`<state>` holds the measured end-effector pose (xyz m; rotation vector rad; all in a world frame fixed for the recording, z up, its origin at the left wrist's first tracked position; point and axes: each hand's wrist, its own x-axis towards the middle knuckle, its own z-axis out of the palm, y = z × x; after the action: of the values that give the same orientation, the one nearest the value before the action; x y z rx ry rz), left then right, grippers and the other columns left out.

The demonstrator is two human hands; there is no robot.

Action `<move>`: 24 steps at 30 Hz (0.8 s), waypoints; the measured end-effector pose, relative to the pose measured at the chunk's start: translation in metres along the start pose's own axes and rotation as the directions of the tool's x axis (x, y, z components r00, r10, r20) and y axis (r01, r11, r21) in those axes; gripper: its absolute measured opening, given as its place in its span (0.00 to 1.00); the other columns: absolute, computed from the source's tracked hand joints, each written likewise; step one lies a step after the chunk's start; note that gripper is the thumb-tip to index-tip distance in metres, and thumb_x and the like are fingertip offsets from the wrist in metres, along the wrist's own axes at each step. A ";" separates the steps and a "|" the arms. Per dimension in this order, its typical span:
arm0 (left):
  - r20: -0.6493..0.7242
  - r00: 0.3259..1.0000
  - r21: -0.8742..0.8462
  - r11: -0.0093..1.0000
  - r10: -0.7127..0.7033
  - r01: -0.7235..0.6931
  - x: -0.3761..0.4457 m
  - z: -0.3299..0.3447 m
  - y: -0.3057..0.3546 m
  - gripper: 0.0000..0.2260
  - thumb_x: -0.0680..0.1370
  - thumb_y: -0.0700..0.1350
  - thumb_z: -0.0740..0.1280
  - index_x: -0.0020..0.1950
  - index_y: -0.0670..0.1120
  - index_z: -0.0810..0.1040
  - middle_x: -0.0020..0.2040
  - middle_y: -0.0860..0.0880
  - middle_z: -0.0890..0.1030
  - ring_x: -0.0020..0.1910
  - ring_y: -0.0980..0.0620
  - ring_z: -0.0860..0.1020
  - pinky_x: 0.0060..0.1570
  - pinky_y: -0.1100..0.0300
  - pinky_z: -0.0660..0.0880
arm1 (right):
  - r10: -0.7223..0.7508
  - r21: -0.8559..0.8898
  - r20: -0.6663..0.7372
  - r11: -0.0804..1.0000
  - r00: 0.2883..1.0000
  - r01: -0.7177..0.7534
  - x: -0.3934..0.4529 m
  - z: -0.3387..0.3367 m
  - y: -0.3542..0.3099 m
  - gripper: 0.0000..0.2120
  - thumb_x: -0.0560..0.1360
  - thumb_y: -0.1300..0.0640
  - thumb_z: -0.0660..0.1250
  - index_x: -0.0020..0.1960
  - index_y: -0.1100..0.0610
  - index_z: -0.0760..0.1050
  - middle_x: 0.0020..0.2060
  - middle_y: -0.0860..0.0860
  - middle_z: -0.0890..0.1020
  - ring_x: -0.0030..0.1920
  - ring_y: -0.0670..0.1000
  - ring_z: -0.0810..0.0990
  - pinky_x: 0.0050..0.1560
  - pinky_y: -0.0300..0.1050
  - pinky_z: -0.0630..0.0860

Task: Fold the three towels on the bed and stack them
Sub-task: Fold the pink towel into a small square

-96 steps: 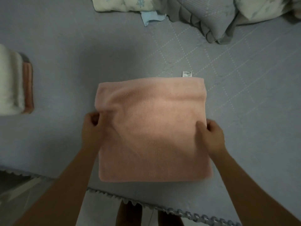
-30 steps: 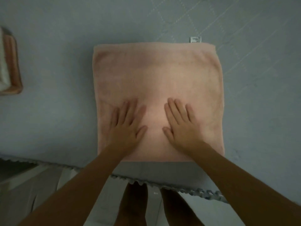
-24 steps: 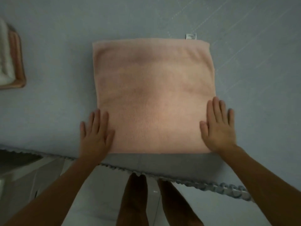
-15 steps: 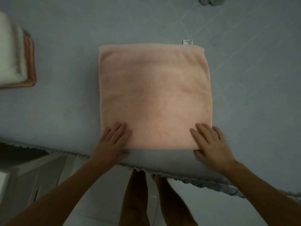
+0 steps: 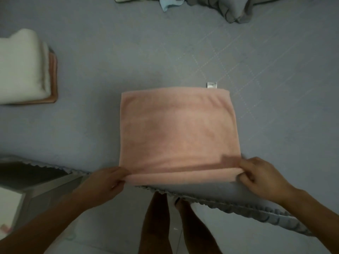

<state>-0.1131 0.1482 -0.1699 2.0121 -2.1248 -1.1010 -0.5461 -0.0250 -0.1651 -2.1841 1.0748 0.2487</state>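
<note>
At the far left, cut off by the frame edge, a folded cream-white plush towel point(image 5: 20, 66) lies stacked on a folded rust-pink towel point(image 5: 53, 79), of which only a thin strip along the right and bottom sides shows. Both sit on the grey-blue quilted bedspread point(image 5: 275, 116), well apart from the towel being worked on. Below them, the bed's scalloped trim point(image 5: 45, 165) runs along the near edge, with a dark gap and pale floor beneath; details there are blurred.

The left hand point(image 5: 105, 182) pinches the near left corner of the soft peach-pink square towel point(image 5: 178, 129), thumb on top, fingers curled underneath. The towel lies flat in the middle of the bed, its near edge raised and beginning to roll over. A small white care label point(image 5: 211, 85) sticks out from its far edge. The right hand point(image 5: 260, 177) grips the near right corner, fingers curled around the fabric and hiding that corner.

Between the forearms, the person's bare legs point(image 5: 174, 222) show below the bed edge. Along the top, rumpled pale and grey bedding point(image 5: 234, 10) is cropped and hard to make out.
</note>
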 end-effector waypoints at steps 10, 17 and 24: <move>-0.396 0.794 -0.488 0.838 -0.462 0.244 0.153 -0.089 -0.044 0.09 0.77 0.49 0.68 0.54 0.49 0.80 0.44 0.47 0.82 0.41 0.57 0.76 0.38 0.66 0.71 | 0.606 0.672 -0.416 0.707 0.679 -0.220 0.153 -0.058 0.012 0.07 0.72 0.55 0.65 0.48 0.55 0.78 0.40 0.49 0.81 0.40 0.46 0.77 0.42 0.40 0.74; -0.261 0.595 -0.775 0.532 -0.760 0.341 0.190 -0.039 -0.065 0.16 0.78 0.54 0.66 0.61 0.46 0.77 0.51 0.49 0.81 0.47 0.53 0.77 0.43 0.61 0.70 | 0.815 0.657 -0.224 0.531 0.534 -0.535 0.189 0.000 0.010 0.21 0.75 0.44 0.65 0.59 0.60 0.73 0.48 0.55 0.79 0.54 0.58 0.78 0.49 0.44 0.67; -0.524 0.528 -0.635 0.720 -0.669 0.282 0.179 -0.052 -0.070 0.13 0.77 0.41 0.63 0.61 0.47 0.75 0.40 0.49 0.75 0.40 0.53 0.74 0.44 0.58 0.70 | 0.778 0.508 -0.365 0.627 0.512 -0.590 0.157 -0.004 0.005 0.23 0.73 0.49 0.66 0.63 0.60 0.73 0.57 0.59 0.80 0.57 0.61 0.79 0.58 0.51 0.73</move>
<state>-0.0591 -0.0286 -0.2439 2.2715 -0.7804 -0.5484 -0.4495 -0.1285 -0.2341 -1.4138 2.1649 -0.2476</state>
